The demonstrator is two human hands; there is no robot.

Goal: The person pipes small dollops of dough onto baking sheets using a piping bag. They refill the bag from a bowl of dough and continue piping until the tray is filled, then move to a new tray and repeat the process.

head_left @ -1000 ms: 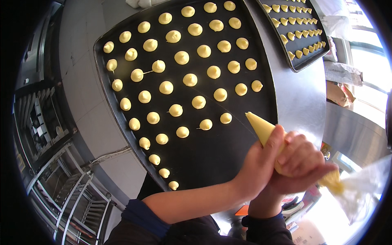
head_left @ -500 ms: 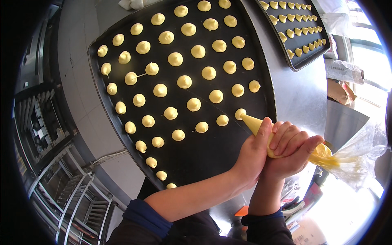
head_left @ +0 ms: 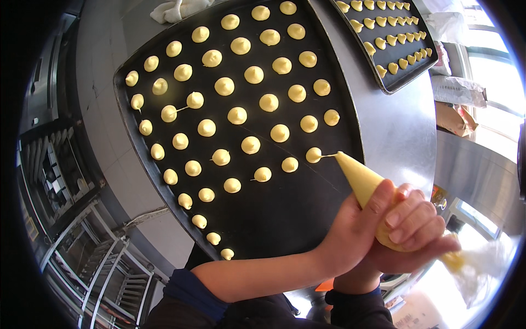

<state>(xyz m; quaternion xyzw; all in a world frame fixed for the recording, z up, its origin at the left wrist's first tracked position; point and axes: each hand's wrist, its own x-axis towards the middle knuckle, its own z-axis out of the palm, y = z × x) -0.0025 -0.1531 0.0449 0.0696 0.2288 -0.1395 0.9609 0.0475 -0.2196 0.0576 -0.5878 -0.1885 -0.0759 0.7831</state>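
Both hands grip a plastic piping bag (head_left: pixel 359 178) filled with pale yellow batter. My left hand (head_left: pixel 353 227) is closed round its lower part, thumb along the near side. Against it, my right hand (head_left: pixel 419 227) squeezes the fuller part, fingers curled. The bag's tip is just above the black baking tray (head_left: pixel 274 211), near its right side. A thin strand of batter joins the tip to a small round mound (head_left: pixel 313 155) on the tray. Slanting rows of similar peaked mounds cover much of the tray. The bag's loose clear end (head_left: pixel 487 268) trails off right, blurred.
A second black tray (head_left: pixel 402 85) with rows of piped mounds lies at the far right on the metal table (head_left: pixel 400 129). A white cloth (head_left: pixel 175 10) sits beyond the large tray. A metal rack (head_left: pixel 101 263) stands at lower left, and bags (head_left: pixel 457 90) lie by the window.
The bag's tip has lifted off the latest mound and moved right, drawing out a strand. Both hands have shifted right and nearer to me with the bag. The view has shifted slightly.
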